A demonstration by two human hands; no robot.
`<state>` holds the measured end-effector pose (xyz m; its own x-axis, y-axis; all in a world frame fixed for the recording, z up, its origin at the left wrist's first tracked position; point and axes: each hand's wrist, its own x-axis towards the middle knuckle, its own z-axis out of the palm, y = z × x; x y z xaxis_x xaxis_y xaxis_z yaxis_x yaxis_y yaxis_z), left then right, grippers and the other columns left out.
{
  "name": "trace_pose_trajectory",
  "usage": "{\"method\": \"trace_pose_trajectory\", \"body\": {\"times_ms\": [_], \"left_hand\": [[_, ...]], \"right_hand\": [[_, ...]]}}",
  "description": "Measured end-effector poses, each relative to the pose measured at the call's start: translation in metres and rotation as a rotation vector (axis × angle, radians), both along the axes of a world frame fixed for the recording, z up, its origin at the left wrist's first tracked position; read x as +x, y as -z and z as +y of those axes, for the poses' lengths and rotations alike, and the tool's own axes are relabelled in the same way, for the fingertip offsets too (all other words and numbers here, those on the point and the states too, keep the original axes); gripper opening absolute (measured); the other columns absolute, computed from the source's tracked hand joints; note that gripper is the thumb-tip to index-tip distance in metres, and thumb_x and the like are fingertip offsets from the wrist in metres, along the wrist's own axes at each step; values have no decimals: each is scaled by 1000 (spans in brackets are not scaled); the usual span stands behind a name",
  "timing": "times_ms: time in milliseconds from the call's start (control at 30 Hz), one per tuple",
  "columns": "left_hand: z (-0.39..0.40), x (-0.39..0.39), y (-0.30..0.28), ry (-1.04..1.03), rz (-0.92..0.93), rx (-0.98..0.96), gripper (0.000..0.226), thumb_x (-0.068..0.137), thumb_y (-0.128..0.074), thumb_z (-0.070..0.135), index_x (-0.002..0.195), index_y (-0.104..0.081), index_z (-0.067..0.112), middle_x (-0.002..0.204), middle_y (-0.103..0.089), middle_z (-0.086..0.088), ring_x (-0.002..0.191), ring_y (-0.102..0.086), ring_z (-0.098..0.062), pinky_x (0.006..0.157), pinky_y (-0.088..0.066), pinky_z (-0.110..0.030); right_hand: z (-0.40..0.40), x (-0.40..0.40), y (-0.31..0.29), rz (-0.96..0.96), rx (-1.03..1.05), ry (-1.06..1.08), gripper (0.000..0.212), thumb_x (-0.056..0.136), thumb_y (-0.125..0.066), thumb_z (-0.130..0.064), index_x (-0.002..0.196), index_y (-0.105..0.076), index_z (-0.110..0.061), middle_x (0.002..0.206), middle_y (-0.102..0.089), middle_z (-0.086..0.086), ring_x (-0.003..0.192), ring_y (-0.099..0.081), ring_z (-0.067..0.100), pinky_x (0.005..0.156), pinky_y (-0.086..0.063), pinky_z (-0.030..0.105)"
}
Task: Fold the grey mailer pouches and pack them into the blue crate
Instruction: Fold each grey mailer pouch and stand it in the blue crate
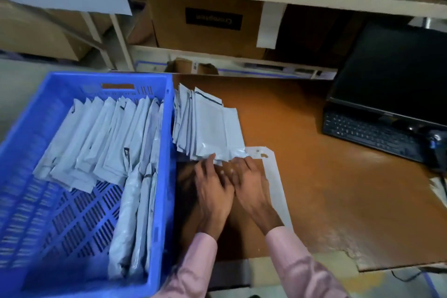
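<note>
The blue crate (169, 152) stands at the left of the brown table and holds several folded grey pouches (96, 138), some leaning in a row, others upright along its right wall. Beside the crate a fanned stack of grey mailer pouches (210, 123) lies on the table. My left hand (212, 191) reaches forward, and its stretched fingers touch the stack's near edge. Close beside it, my right hand (251, 186) has bent fingers at the same edge; whether they hold a pouch is hidden. A flat pale pouch (273, 176) lies under my right hand.
A black monitor (396, 70) and keyboard (367, 133) occupy the table's right side, with a dark device (437, 145) near them. Shelves behind hold a cardboard box (208, 24). Bare brown tabletop (338, 189) lies between my hands and the keyboard.
</note>
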<state>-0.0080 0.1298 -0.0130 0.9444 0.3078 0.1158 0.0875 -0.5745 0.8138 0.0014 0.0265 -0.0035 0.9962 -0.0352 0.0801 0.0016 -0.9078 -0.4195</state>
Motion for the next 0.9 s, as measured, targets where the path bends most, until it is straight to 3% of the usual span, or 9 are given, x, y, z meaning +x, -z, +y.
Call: {"method": "trace_pose_trajectory", "body": {"times_ms": [100, 200, 400, 533, 600, 700, 767, 833, 900], "left_hand": [[6, 3, 1, -71, -38, -66, 59, 82, -66, -5, 139, -58, 7, 137, -51, -18, 128, -46, -26, 109, -24, -13], [13, 3, 2, -133, -106, -46, 58, 80, -68, -10, 136, -60, 3, 136, -53, -24, 129, -40, -22, 112, -10, -1], [4, -20, 4, -233, -22, -49, 60, 86, -68, 2, 144, -54, 11, 139, -51, -17, 133, -46, -32, 117, -23, -24], [-21, -36, 7, -247, 38, -77, 56, 89, -63, 16, 144, -55, 18, 141, -56, -6, 134, -47, -28, 114, -17, -12], [-38, -45, 8, -248, 10, -114, 54, 89, -58, 23, 143, -57, 20, 141, -60, 1, 135, -49, -25, 119, -18, -14], [-64, -56, 12, -280, 4, -320, 51, 96, -67, 20, 145, -55, 23, 133, -61, 2, 124, -59, -15, 102, -46, -17], [-83, -60, 15, -274, 52, -510, 63, 95, -72, 30, 152, -46, 27, 130, -61, 6, 120, -61, -7, 98, -51, -18], [-102, -63, 16, -290, 105, -749, 72, 96, -71, 39, 158, -34, 33, 129, -60, 14, 121, -61, -6, 107, -52, -38], [-120, -64, 14, -318, 126, -1022, 70, 102, -66, 22, 159, -27, 31, 134, -63, 3, 126, -62, -19, 102, -53, -43]], "right_hand": [[14, 28, 0, -24, -48, -96, 30, 103, -52, -31, 133, -54, -28, 127, -57, -2, 95, -68, 24, 75, -60, 41], [23, 52, 1, -30, -132, -166, 34, 101, -55, -31, 134, -54, -25, 126, -56, 1, 105, -64, 26, 82, -58, 44], [12, 65, -4, -61, -119, -256, 34, 100, -54, -14, 132, -56, -22, 122, -56, 4, 105, -66, 28, 88, -56, 43], [-20, 41, 0, -171, 54, -238, 21, 102, -55, -25, 123, -55, -21, 119, -56, 3, 90, -65, 25, 72, -57, 34], [-42, 22, 9, -182, 262, -223, 21, 102, -57, -23, 122, -57, -19, 120, -57, 3, 95, -62, 22, 75, -53, 31], [-79, -13, 21, -89, 611, -163, 24, 106, -53, -22, 129, -54, -17, 111, -62, 0, 88, -62, 9, 72, -47, 19], [-105, -39, 28, 10, 748, -73, 27, 107, -53, -26, 133, -53, -19, 108, -67, -3, 85, -64, 2, 67, -45, 8], [-133, -61, 37, 112, 877, -32, 26, 107, -53, -26, 133, -54, -23, 116, -70, -8, 100, -68, 3, 79, -51, 10], [-161, -75, 48, 179, 952, -14, 27, 108, -53, -22, 135, -57, -20, 123, -71, -10, 107, -68, 4, 85, -55, 21]]}}
